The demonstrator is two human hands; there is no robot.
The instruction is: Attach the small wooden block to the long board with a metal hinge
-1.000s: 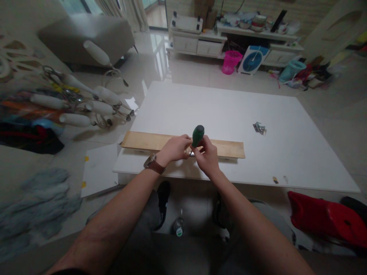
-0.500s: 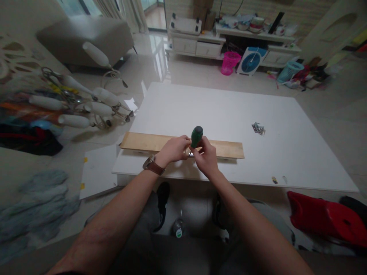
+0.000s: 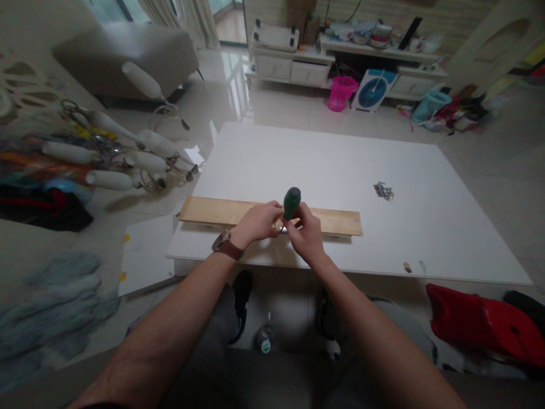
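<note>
My right hand [image 3: 305, 228] pinches a green-handled screwdriver [image 3: 292, 203] nearly upright at the wooden plank's [image 3: 221, 211] near edge, above the white table [image 3: 323, 159]; my left hand [image 3: 260, 221], grip unclear, perhaps steadies the work.

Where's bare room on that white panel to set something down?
The widest bare patch of the white panel lies beyond the wooden plank and left of the metal pieces. Another lies between those pieces and the right edge. Mid-plank is crowded: left hand and right hand gather at the screwdriver.
</note>
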